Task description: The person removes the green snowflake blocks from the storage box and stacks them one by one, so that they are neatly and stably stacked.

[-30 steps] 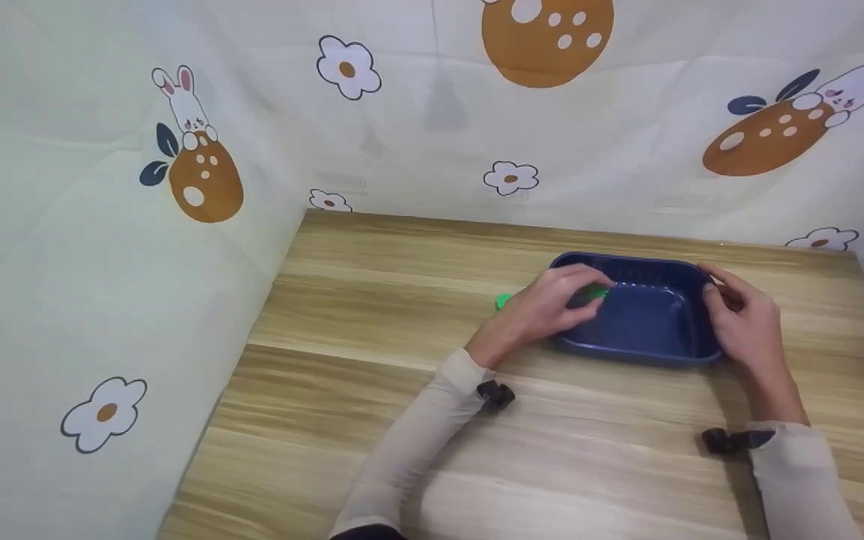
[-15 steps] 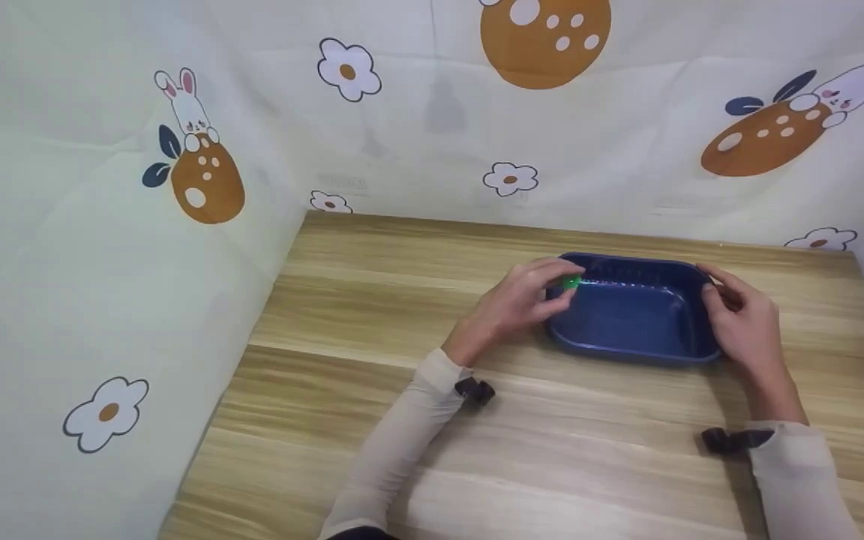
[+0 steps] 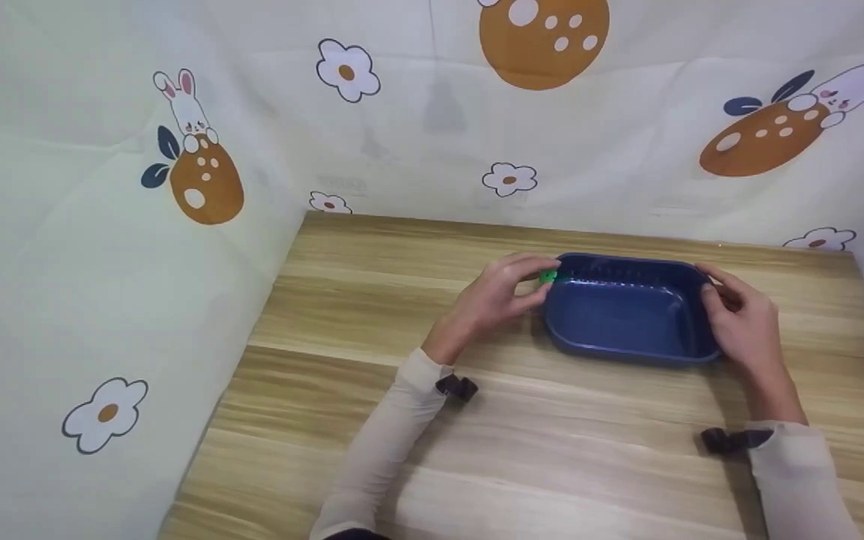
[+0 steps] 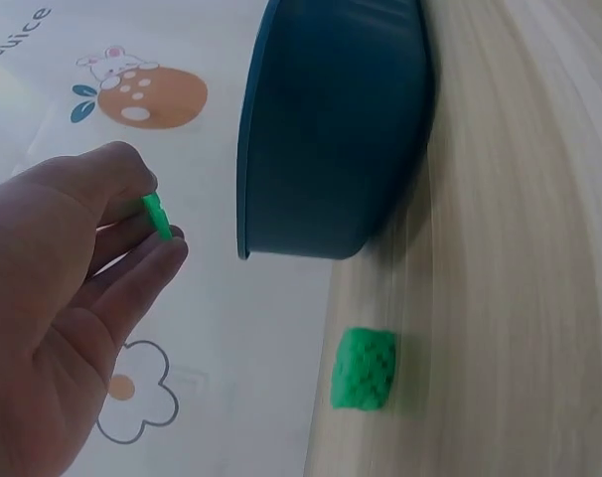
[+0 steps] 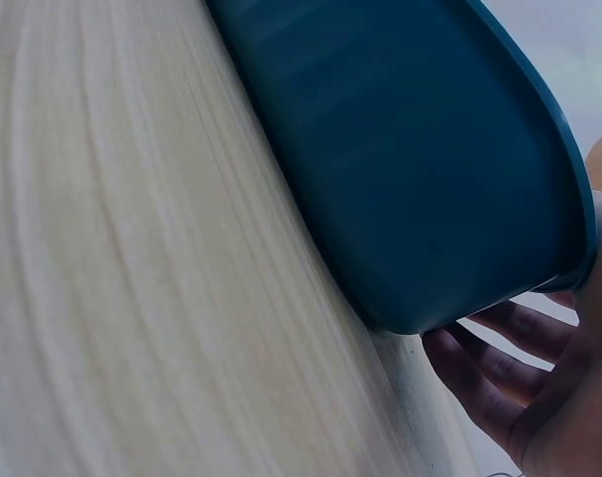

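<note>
My left hand pinches a small, thin bright-green piece between thumb and fingertips, just off the left end of a dark blue rectangular basin. A second green thing, a chunky block with a pitted surface, lies on the table by the basin's left end in the left wrist view; the left hand hides it in the head view. My right hand grips the basin's right end, thumb over the rim and fingers along the outside. The basin sits upright on the table.
The wood-grain table is bordered by pale cloth walls printed with rabbits, orange fruits and flowers. The basin stands near the back edge. Each wrist wears a small black camera.
The left hand has drawn back leftward from inside the basin to beyond its left rim, with the green piece still pinched. The right hand and basin have stayed put.
</note>
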Demonstrator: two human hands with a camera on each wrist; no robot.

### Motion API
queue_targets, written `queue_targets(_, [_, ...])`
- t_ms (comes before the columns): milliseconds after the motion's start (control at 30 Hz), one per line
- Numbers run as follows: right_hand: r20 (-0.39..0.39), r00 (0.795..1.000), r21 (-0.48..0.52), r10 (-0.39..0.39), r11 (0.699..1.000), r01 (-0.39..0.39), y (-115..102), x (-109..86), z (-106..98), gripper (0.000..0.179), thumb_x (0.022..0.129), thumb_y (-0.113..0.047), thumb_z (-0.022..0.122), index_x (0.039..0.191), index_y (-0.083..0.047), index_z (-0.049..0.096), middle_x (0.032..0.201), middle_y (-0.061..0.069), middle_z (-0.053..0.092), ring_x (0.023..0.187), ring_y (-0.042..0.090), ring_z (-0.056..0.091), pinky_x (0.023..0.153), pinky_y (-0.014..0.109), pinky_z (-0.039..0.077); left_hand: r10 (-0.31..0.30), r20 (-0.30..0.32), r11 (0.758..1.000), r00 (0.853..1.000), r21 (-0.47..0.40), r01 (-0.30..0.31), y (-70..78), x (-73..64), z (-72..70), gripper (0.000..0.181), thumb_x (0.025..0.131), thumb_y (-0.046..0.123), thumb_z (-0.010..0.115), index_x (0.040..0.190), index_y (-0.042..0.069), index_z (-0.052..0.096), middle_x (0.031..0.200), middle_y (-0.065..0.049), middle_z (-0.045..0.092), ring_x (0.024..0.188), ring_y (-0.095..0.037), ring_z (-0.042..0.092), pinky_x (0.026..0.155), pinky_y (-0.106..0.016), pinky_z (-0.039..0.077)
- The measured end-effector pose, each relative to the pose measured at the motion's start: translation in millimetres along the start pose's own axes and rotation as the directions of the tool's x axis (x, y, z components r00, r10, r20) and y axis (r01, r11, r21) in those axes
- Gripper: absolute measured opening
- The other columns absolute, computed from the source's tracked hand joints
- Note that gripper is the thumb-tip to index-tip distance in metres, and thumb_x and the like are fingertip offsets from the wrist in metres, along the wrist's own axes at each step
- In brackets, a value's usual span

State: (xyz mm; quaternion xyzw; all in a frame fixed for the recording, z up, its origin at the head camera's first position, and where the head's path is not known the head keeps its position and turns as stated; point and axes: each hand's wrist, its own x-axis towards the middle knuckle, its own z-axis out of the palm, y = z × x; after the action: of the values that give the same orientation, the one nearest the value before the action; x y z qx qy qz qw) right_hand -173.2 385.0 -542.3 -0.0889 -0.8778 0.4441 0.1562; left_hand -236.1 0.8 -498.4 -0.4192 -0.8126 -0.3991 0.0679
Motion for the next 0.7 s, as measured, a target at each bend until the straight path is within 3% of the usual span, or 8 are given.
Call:
queue_targets(133, [0.008, 1.0, -0.013, 0.016, 1.0, -0.016, 0.5, 0.8, 0.3, 0.035, 0.107, -0.026, 0.065, 0.141, -0.024, 0.075, 0.12, 0.01, 0.08, 0.095, -0.02, 0.064, 0.083, 0.0, 0.048, 0.008, -0.005, 1.0, 1.0, 0.03, -0.008, -6.9, -6.7, -5.0, 0.036, 0.102, 0.008, 0.073, 0.137, 0.001, 0.072, 0.132, -0.012, 0.076, 0.122, -0.022, 0.074, 0.106, -0.016, 0.055])
queue_targets(267, [0.009, 1.0, -0.016, 0.008, 1.0, -0.008, 0.2, 0.6, 0.8, 0.035, 0.107, -0.025, 0.064, 0.141, -0.023, 0.074, 0.123, 0.02, 0.078, 0.093, -0.021, 0.063, 0.082, 0.0, 0.048, 0.004, -0.01, 0.997, 1.0, 0.074, -0.004, -13.0, -15.5, -8.9, 0.037, 0.101, 0.009, 0.073, 0.137, 0.002, 0.072, 0.128, -0.011, 0.076, 0.115, -0.021, 0.075, 0.103, -0.018, 0.057])
queue_targets(533, [0.008, 1.0, -0.009, -0.008, 1.0, 0.008, 0.5, -0.1, 0.7, 0.035, 0.107, -0.024, 0.064, 0.14, -0.021, 0.075, 0.122, 0.021, 0.079, 0.091, -0.022, 0.063, 0.081, 0.0, 0.047, -0.058, 0.009, 0.997, 0.998, 0.054, 0.058, -22.8, -30.6, -15.0, 0.032, 0.101, 0.007, 0.072, 0.133, 0.001, 0.073, 0.13, -0.013, 0.074, 0.118, -0.023, 0.075, 0.102, -0.023, 0.06])
queue_targets(700, [0.004, 1.0, 0.0, -0.011, 1.0, 0.011, 0.0, 0.0, -0.4, 0.035, 0.106, -0.023, 0.064, 0.139, -0.02, 0.075, 0.124, 0.023, 0.077, 0.098, -0.014, 0.07, 0.082, 0.0, 0.048, -0.123, 0.066, 0.986, 0.99, 0.118, 0.115, -28.0, -35.9, -19.0, 0.033, 0.099, 0.007, 0.076, 0.131, 0.001, 0.074, 0.131, -0.013, 0.073, 0.12, -0.025, 0.073, 0.104, -0.027, 0.06])
